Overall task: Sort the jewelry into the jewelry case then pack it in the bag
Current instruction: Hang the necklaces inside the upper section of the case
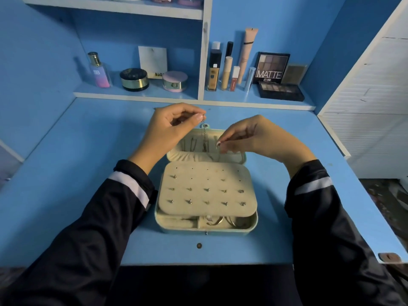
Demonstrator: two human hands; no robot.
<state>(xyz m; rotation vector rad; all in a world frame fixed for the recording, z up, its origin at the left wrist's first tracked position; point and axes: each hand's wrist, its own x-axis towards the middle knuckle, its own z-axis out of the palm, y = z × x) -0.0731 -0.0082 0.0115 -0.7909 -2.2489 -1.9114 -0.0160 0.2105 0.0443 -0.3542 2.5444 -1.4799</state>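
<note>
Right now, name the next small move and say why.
Probably lower the left hand to hang the chain inside the case lid: it dangles from that pinch over the lid, the right hand pinches near its lower end, and other chains hang there.
</note>
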